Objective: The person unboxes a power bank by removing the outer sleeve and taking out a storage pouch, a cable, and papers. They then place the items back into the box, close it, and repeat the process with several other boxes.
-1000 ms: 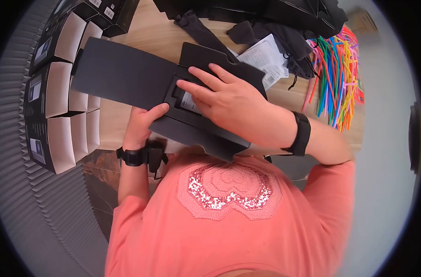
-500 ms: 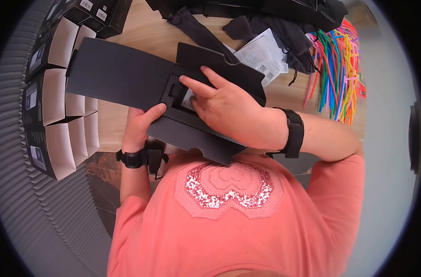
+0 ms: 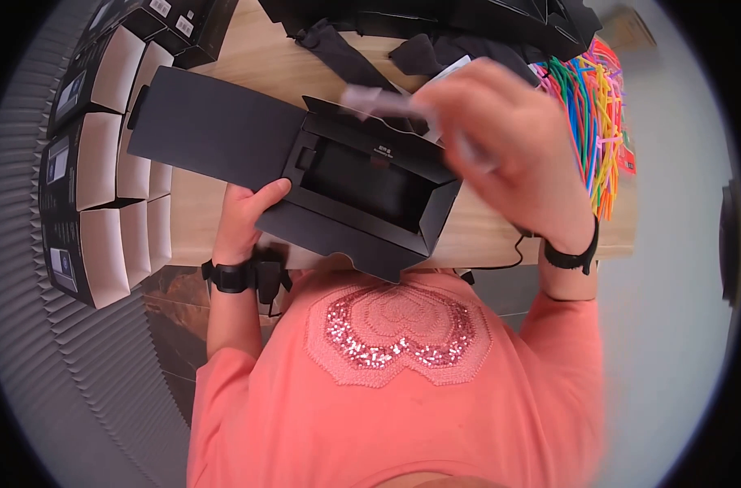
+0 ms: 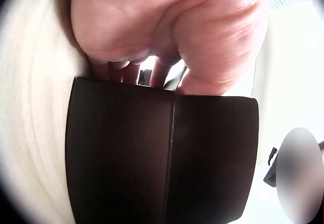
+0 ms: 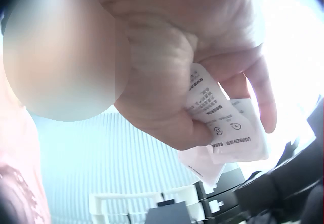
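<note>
While left hand (image 3: 244, 213) grips black box (image 3: 362, 191), right hand (image 3: 509, 154) pinches white leaflet (image 5: 223, 128) above it.

One open flat black cardboard box (image 3: 338, 175). Two hands. One white printed paper leaflet (image 5: 223, 120). One bundle of many-coloured plastic straws (image 3: 594, 106), two o'clock; number uncountable.
</note>
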### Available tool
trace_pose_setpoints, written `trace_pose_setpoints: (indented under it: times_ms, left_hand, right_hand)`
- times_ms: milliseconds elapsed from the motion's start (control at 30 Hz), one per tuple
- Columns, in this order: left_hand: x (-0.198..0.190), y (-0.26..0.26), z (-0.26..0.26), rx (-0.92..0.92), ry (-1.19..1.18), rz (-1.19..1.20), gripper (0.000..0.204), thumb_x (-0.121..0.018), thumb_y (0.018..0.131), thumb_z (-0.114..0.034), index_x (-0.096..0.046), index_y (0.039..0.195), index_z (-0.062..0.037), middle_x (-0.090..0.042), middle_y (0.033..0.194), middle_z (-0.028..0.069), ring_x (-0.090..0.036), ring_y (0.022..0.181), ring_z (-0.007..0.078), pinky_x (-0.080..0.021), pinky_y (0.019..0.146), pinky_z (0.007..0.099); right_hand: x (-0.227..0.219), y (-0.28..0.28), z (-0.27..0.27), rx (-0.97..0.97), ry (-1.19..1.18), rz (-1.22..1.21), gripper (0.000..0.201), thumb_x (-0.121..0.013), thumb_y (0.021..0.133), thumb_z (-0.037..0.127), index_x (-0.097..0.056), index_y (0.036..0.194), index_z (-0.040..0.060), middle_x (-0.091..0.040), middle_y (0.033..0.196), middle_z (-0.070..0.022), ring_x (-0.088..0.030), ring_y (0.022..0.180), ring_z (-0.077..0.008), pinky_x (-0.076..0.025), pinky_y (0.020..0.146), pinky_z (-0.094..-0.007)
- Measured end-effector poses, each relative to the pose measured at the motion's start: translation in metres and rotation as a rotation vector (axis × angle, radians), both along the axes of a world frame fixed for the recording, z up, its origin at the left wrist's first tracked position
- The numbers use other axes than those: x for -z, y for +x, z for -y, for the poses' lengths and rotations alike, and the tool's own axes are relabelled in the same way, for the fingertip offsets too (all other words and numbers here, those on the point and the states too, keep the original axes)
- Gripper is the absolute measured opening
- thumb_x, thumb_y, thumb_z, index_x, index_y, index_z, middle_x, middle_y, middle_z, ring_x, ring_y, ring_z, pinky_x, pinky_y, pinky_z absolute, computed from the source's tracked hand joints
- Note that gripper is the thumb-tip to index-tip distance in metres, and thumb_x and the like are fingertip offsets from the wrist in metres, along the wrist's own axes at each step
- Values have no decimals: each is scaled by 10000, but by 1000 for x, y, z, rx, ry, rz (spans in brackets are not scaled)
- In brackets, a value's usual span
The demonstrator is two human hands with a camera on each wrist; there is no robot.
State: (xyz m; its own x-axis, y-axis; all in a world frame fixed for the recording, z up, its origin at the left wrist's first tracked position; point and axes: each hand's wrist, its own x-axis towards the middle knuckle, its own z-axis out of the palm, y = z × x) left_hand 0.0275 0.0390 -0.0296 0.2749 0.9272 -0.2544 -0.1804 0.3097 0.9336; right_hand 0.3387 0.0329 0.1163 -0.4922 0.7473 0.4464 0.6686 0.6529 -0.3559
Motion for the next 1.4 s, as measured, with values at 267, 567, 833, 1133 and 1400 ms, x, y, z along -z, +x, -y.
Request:
trace_pose_setpoints:
  times_ms: [267,567,833,1133,1400]
  left_hand:
    - [-3,2,0,-14,12,1,468,-699,850,-62,-562,1291,13,-629,1190,75,-612,1063,177,-487,931,308]
    - [-2,1,1,-19,-10,-15,429,-698,854,-69,-587,1261,11,-639,1168,67,-616,1041,166,-489,919,304]
    - [-5,3,0,-43,26,-48,456,-699,828,-79,-579,1256,27,-635,1175,81,-611,1048,187,-479,930,313]
    - [-9,6,-2,-15,40,13,520,-679,812,-44,-536,1306,27,-611,1229,89,-596,1109,208,-454,996,339]
    - [-5,3,-5,-13,6,25,507,-682,819,-41,-539,1301,29,-617,1207,90,-602,1089,197,-463,977,328]
  right_hand:
    - [62,30,-51,311,294,461,381,-707,704,12,-622,1065,101,-612,957,-70,-640,900,-258,-545,750,-371]
    - [45,49,16,428,-1,249,470,-748,792,73,-606,1240,64,-596,1283,-147,-577,1168,-344,-503,954,-407]
    - [61,44,70,424,-660,-109,419,-721,815,80,-620,1221,54,-621,1140,-150,-611,1071,-348,-516,885,-415]
    - [84,48,56,460,-370,-129,105,-639,901,126,-610,906,26,-635,822,-157,-620,799,-387,-505,686,-440]
    - [78,56,-2,536,-517,-798,345,-679,900,119,-617,1212,-15,-686,775,-96,-663,639,-154,-512,602,-283]
